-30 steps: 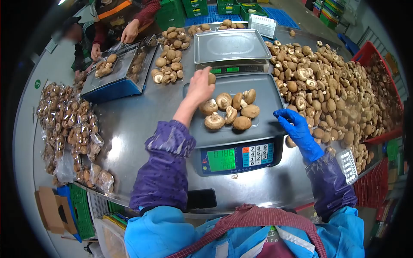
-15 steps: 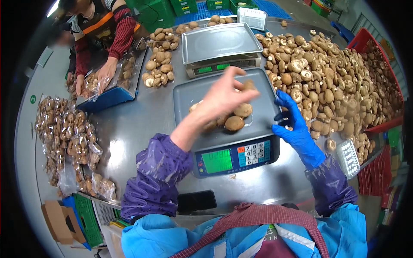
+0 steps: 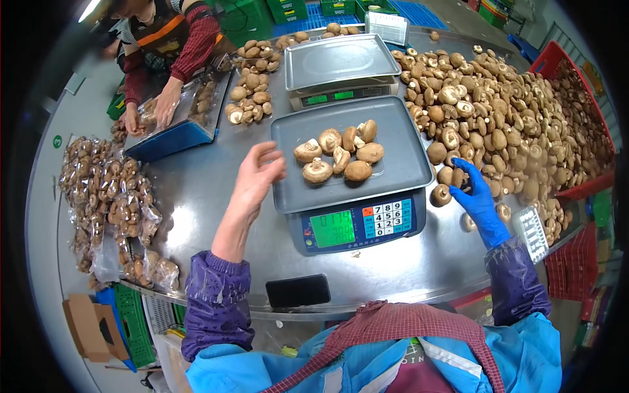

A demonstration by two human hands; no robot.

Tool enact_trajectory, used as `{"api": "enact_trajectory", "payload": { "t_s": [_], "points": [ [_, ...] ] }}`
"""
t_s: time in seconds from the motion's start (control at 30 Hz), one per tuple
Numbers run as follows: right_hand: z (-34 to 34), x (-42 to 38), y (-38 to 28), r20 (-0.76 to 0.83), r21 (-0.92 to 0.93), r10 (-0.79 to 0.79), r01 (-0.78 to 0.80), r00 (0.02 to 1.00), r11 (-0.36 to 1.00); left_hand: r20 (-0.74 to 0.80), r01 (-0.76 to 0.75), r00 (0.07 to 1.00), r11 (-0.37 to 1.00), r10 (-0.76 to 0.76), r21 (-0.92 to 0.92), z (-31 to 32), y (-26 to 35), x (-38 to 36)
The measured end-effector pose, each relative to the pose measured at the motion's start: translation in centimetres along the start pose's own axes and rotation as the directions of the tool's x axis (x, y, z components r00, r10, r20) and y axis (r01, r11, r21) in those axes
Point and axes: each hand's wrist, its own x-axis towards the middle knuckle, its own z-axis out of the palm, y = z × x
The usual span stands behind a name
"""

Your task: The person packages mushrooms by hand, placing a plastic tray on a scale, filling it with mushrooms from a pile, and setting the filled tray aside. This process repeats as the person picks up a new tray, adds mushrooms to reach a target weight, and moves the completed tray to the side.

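Note:
A grey digital scale (image 3: 357, 226) stands in front of me, and several brown mushrooms (image 3: 341, 154) lie on its tray (image 3: 400, 134). My bare left hand (image 3: 257, 175) hovers just off the tray's left edge, fingers spread and holding nothing. My right hand (image 3: 477, 196), in a blue glove, is at the near edge of the big mushroom pile (image 3: 511, 124). Its fingers curl around one mushroom (image 3: 457, 177) there. Both my forearms wear purple sleeves.
A second scale (image 3: 337, 59) stands behind mine. A smaller mushroom heap (image 3: 252, 92) lies to its left. A co-worker's hands (image 3: 164, 105) work at a blue tray at the far left. Bagged mushrooms (image 3: 108, 196) line the left edge. A black phone (image 3: 298, 290) lies near me, and a red crate (image 3: 580, 85) stands right.
My left hand drew back from above the tray to its left edge, and the mushroom it carried is gone from it. My right hand moved from the tray's edge to the pile.

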Motion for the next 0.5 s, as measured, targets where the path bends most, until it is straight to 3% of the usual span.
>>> {"api": "enact_trajectory", "payload": {
  "t_s": [0.07, 0.17, 0.23, 0.3, 0.43, 0.5],
  "points": [
    [-1.1, 0.1, 1.8, 0.004, -0.44, -0.045, 0.042, 0.999, 0.897, -0.059, 0.023, 0.998, 0.999, -0.02, 0.046, -1.4, -2.5, 0.3],
    [0.3, 1.3, 0.6, -0.046, -0.523, -0.18, 0.13, 0.983, 0.843, 0.039, 0.114, 0.992, 0.991, -0.117, 0.073, -1.7, -4.6, 0.7],
    [3.3, 2.9, -1.4, 0.005, -0.238, -0.102, 0.101, 0.995, 0.966, 0.088, 0.182, 0.978, 0.981, -0.187, 0.063, -0.1, -4.8, 1.2],
    [6.9, 4.2, -4.0, 0.096, -0.027, -0.091, 0.094, 0.991, 0.995, 0.107, 0.199, 0.973, 0.979, -0.203, 0.046, 1.2, -4.9, 1.8],
    [11.7, 7.0, -7.9, 0.181, -0.145, 0.062, -0.036, 0.982, 0.989, 0.076, 0.181, 0.98, 0.983, -0.182, 0.018, 3.0, -5.9, 3.3],
    [13.3, 8.1, -6.7, 0.151, -0.129, 0.063, -0.044, 0.987, 0.991, 0.073, 0.162, 0.983, 0.981, -0.17, 0.109, 3.4, -6.1, 3.7]
  ]
}}
